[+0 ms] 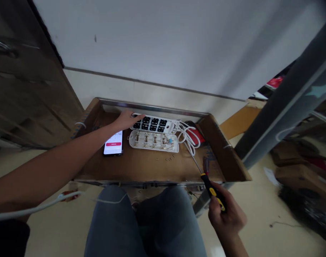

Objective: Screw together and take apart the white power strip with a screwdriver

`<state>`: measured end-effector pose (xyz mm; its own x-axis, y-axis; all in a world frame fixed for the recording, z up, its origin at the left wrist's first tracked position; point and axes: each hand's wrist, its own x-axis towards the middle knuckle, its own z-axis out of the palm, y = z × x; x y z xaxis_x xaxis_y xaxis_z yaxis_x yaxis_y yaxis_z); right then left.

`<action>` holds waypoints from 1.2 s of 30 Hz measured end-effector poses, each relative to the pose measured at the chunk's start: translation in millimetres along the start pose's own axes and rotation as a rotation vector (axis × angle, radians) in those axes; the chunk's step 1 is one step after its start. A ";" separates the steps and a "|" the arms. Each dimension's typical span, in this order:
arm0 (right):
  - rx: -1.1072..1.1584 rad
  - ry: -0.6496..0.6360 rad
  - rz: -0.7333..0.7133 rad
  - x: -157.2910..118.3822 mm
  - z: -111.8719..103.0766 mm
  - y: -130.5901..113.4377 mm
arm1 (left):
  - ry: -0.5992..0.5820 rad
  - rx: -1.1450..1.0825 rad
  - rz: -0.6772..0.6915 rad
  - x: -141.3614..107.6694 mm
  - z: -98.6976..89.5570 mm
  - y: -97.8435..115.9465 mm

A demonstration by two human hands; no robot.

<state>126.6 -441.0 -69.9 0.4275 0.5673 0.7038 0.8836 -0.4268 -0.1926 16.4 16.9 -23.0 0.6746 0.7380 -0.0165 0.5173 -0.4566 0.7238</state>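
Note:
My right hand is wrapped around the black and yellow handle of a screwdriver; its long shaft points up and left toward the white cable. With thumb and fingers, my left hand grips the left end of a white power strip half that carries black socket inserts. Just in front of it lies the other half of the opened power strip, its metal strips and a blue part showing. Several small screws lie loose on the cardboard.
Everything lies in a shallow cardboard tray with raised sides. A lit phone is at the left. A second screwdriver and a red object are at the right. A grey post stands beyond the tray's right side.

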 end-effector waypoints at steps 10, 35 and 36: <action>0.046 0.204 0.118 1.5 -22.2 -27.5 | -0.010 0.000 -0.035 -0.7 -0.2 1.1; 0.153 0.037 -0.168 54.5 87.9 -45.0 | -0.097 -0.113 0.065 -1.5 1.6 -2.4; 0.156 0.034 -0.169 54.7 88.3 -45.2 | -0.096 -0.114 0.062 -1.7 1.2 -2.3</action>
<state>126.9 -328.5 -83.2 0.2670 0.5964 0.7570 0.9619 -0.2124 -0.1720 14.6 16.1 -25.4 0.7537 0.6565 -0.0310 0.4132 -0.4366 0.7992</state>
